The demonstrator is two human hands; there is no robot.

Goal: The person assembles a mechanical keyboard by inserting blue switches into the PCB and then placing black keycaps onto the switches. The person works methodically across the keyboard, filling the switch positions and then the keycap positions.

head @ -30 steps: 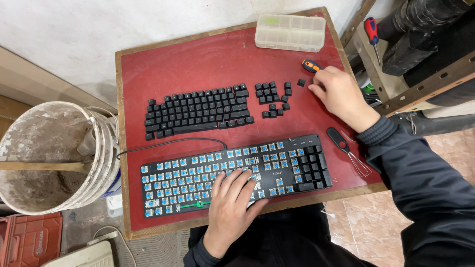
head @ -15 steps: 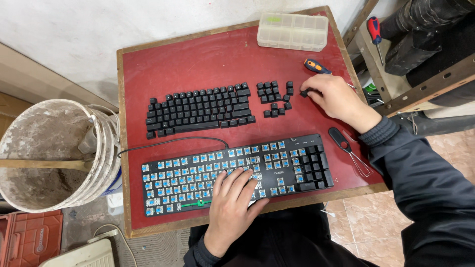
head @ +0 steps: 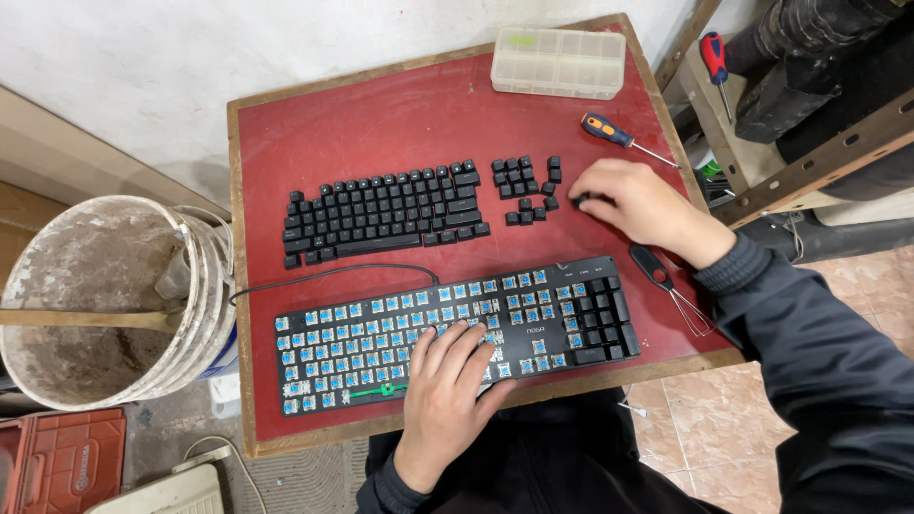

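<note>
A black keyboard [head: 381, 347] with bare blue switches lies along the front of the red table [head: 400, 124]; only its right-hand block still wears black caps. My left hand [head: 447, 381] rests flat on its middle, fingers spread. Behind it, removed black keycaps [head: 381, 209] are laid out in rows, with a smaller group [head: 524, 186] to their right. My right hand [head: 638, 205] is beside that group, fingertips pinched on a single black keycap [head: 578, 202] at the table surface.
An orange-and-black screwdriver [head: 619, 138] lies behind my right hand. A clear compartment box [head: 557, 62] sits at the back edge. A wire keycap puller [head: 671, 286] lies right of the keyboard. A dirty bucket [head: 114, 295] stands left of the table; a red screwdriver [head: 714, 57] sits on the right-hand shelf.
My right hand has moved left and toward me, away from the orange screwdriver to the small group of keycaps, and closed on a cap. My left hand has stayed on the keyboard.
</note>
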